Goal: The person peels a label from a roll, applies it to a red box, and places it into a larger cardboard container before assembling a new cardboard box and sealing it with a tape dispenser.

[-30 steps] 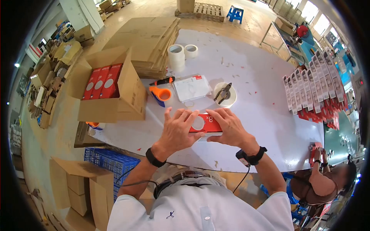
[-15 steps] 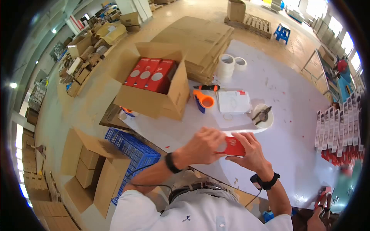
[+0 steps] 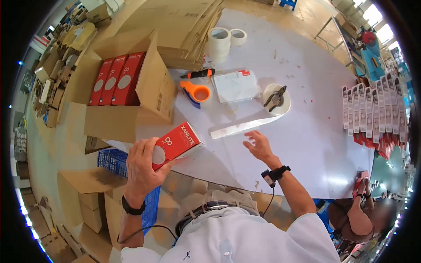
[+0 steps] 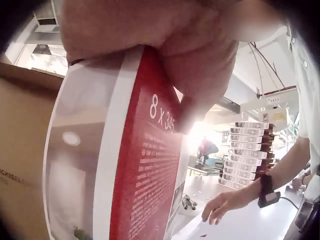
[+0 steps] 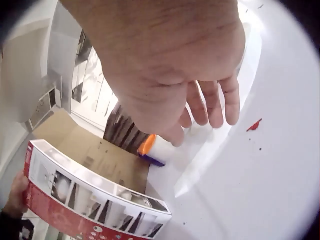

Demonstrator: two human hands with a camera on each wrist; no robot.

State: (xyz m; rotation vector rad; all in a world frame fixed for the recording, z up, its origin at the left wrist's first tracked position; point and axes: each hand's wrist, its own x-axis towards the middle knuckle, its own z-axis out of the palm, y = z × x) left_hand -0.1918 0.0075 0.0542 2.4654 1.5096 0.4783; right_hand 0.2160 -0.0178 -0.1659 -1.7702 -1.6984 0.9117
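Observation:
My left hand (image 3: pixel 144 168) grips one end of a red and white XANLITE box (image 3: pixel 177 142), tilted over the table's left front edge. In the left wrist view, the hand (image 4: pixel 165 45) covers the top of the box (image 4: pixel 145 150). My right hand (image 3: pixel 259 147) is above the table with relaxed fingers, holding nothing, just below a white strip (image 3: pixel 241 127) that runs from a roll (image 3: pixel 285 105). Pliers (image 3: pixel 275 99) lie on the roll. An open carton (image 3: pixel 151 94) at the left holds several red boxes (image 3: pixel 128 79) standing in a row.
Behind are an orange tape dispenser (image 3: pixel 201 93), an orange and black cutter (image 3: pixel 198 73), white packets (image 3: pixel 237 86), tape rolls (image 3: pixel 219 44) and flattened cardboard (image 3: pixel 175 22). Stacked boxes (image 3: pixel 377 109) stand right; another person (image 3: pixel 357 210) sits beyond. A blue crate (image 3: pixel 112 162) is below left.
The left hand has carried the box left, towards the carton. The right hand has let go of it and is apart from it. The head view has shifted, and the white strip is now uncovered.

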